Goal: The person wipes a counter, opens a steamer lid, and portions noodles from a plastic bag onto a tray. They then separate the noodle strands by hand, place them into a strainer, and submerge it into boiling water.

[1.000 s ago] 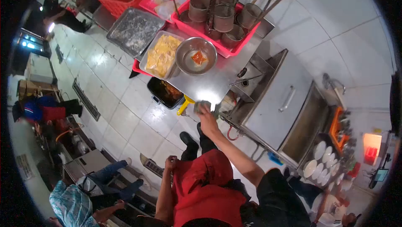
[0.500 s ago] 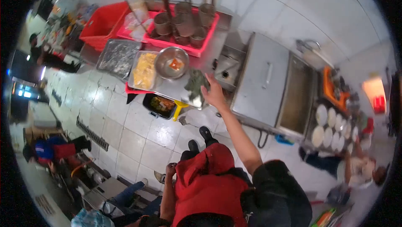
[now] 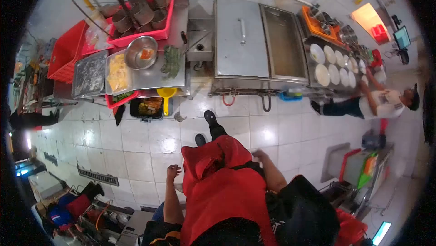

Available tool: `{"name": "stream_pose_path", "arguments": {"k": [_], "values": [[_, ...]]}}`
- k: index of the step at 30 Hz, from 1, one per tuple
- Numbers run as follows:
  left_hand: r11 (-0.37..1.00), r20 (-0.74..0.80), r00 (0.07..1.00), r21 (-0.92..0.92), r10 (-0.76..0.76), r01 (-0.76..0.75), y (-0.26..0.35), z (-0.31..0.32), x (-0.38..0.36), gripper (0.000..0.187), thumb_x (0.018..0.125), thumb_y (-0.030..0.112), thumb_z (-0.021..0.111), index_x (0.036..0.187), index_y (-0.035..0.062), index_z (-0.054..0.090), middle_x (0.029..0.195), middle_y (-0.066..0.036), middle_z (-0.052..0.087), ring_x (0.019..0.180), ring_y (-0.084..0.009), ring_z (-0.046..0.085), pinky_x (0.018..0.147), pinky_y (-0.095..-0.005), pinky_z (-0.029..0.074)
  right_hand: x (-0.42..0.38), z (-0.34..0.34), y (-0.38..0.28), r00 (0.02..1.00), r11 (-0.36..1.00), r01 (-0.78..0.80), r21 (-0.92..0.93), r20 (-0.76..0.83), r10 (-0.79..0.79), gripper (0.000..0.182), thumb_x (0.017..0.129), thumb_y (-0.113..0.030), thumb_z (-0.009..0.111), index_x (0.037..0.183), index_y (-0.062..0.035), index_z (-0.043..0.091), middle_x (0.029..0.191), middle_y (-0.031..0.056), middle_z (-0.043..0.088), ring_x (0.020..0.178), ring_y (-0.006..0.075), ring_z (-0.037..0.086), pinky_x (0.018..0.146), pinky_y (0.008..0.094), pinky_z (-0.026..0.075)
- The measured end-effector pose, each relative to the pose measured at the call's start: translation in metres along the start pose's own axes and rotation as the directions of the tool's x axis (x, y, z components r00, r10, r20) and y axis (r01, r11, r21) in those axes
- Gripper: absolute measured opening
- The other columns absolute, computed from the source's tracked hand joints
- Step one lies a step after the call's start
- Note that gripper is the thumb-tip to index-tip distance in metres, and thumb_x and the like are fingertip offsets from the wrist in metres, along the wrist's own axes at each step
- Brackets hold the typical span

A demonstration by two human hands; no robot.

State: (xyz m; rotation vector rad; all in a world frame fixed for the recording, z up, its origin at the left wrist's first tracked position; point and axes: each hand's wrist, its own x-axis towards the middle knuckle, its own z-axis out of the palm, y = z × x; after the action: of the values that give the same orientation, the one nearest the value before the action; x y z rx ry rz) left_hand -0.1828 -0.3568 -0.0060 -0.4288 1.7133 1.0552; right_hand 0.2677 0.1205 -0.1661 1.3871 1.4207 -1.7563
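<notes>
My left hand (image 3: 173,171) hangs over the tiled floor at the left of my red apron (image 3: 227,200), its fingers loosely bent and apart, holding nothing I see. At the apron's right edge is my right hand (image 3: 260,155), smeared by motion, its fingers unclear. Ahead of me, a crumpled grey-green cloth (image 3: 171,61) lies on the steel table (image 3: 180,76), out of reach of both hands. Beside it stand a steel bowl (image 3: 135,60) with a small orange packet inside, and a clear tray of yellow food (image 3: 117,76).
A floured metal tray (image 3: 88,74), red crates (image 3: 68,53) and strainers (image 3: 141,13) crowd the table. Below sits a black bin (image 3: 146,115) near a yellow scoop (image 3: 166,97). Right of the sink is a lidded steel unit (image 3: 240,41). A person (image 3: 379,100) works by plates (image 3: 322,74).
My right hand has drawn back from beside the cloth to my apron; the cloth stays on the table. My view has turned right, and my left hand's fingers show more loosely apart.
</notes>
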Motion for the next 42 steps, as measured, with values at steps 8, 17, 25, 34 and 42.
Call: {"name": "stream_pose_path", "arguments": {"k": [8, 17, 25, 34, 42], "values": [[0.981, -0.017, 0.984, -0.08, -0.18, 0.178, 0.005, -0.002, -0.021, 0.027, 0.094, 0.022, 0.053, 0.115, 0.0049, 0.053, 0.085, -0.016, 0.071, 0.064, -0.0227, 0.068, 0.048, -0.0319, 0.049, -0.193, -0.02, -0.057, 0.799, 0.789, -0.6, -0.133, -0.069, 0.597, 0.029, 0.085, -0.037, 0.063, 0.095, -0.01, 0.068, 0.085, 0.012, 0.069, 0.074, 0.024, 0.068, 0.061, 0.0377, 0.055], [0.992, 0.049, 0.998, 0.12, 0.036, -0.041, 0.058, 0.125, 0.016, 0.022, 0.092, 0.015, 0.053, 0.108, 0.0011, 0.06, 0.083, -0.015, 0.07, 0.061, -0.0174, 0.066, 0.05, -0.0295, 0.053, -0.09, -0.089, -0.455, 0.622, 0.51, 0.618, -0.598, -0.025, -0.783, 0.028, 0.087, -0.028, 0.063, 0.083, -0.0007, 0.062, 0.076, 0.0127, 0.065, 0.068, 0.0252, 0.06, 0.062, 0.0373, 0.047], [0.817, 0.086, 0.897, 0.382, 0.434, -0.432, 0.169, 0.262, 0.004, 0.025, 0.087, 0.018, 0.062, 0.103, -0.0009, 0.064, 0.09, -0.012, 0.07, 0.081, -0.0182, 0.065, 0.073, -0.0322, 0.053, -0.099, -0.122, -0.6, 0.726, 0.71, 0.638, -0.298, 0.539, -0.426, 0.048, 0.091, -0.046, 0.057, 0.083, 0.001, 0.066, 0.076, 0.0071, 0.07, 0.058, 0.0157, 0.06, 0.057, 0.0316, 0.048], [0.625, 0.193, 0.828, 0.572, 0.527, -0.531, 0.124, 0.233, 0.035, 0.025, 0.092, 0.021, 0.056, 0.099, -0.0021, 0.065, 0.092, -0.013, 0.07, 0.085, -0.0215, 0.067, 0.075, -0.0327, 0.054, -0.006, -0.199, -0.128, 0.911, 0.566, 0.411, -0.715, 0.293, -0.291, 0.019, 0.087, -0.03, 0.063, 0.092, -0.0129, 0.07, 0.078, 0.0071, 0.069, 0.071, 0.0266, 0.066, 0.067, 0.0405, 0.053], [0.976, -0.047, 0.984, 0.141, 0.173, -0.165, 0.101, 0.254, -0.011, 0.034, 0.094, 0.029, 0.057, 0.111, 0.0003, 0.059, 0.1, -0.014, 0.071, 0.076, -0.0206, 0.07, 0.049, -0.0281, 0.049, -0.017, -0.241, -0.065, 0.967, 0.965, -0.216, 0.147, 0.169, 0.191, 0.025, 0.085, -0.022, 0.063, 0.095, 0.0003, 0.065, 0.091, 0.0146, 0.068, 0.067, 0.0192, 0.065, 0.053, 0.0354, 0.054]]}}
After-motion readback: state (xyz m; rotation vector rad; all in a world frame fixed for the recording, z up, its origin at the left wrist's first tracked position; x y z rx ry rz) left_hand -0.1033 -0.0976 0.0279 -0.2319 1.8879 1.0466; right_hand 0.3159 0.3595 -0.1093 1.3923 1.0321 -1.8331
